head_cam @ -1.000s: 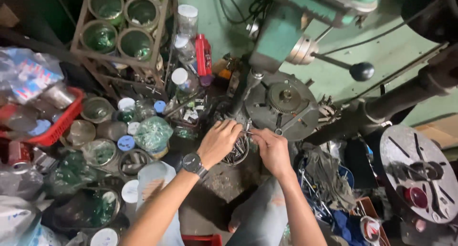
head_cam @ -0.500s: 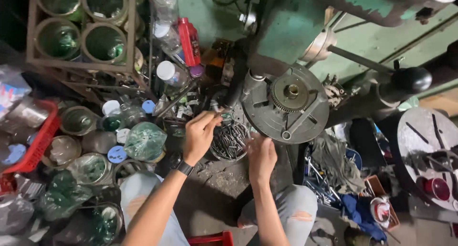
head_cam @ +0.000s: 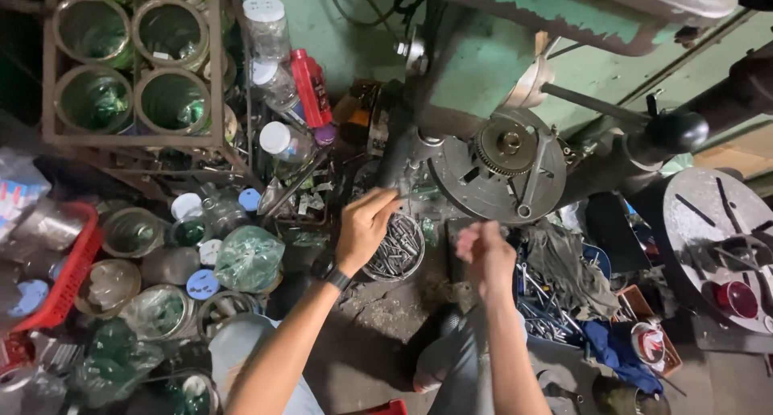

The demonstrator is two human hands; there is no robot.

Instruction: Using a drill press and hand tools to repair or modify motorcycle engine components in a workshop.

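We look down on a cluttered workshop: a worn green machine (head_cam: 515, 53), a metal rack of jars (head_cam: 129, 69), a red basket (head_cam: 68, 278), a grimy concrete floor (head_cam: 378, 334).

Right hand (head_cam: 483, 254) motion-blurred; fingers' contents indiscernible.

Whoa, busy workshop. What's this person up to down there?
A person sits at a green machine, both hands out in front. The left hand hangs over a round tin of screws, fingers curled as if picking. The right hand is loosely closed beside it, just below the machine's round metal plate; whether it holds anything I cannot tell. Jars and bottles crowd the left.
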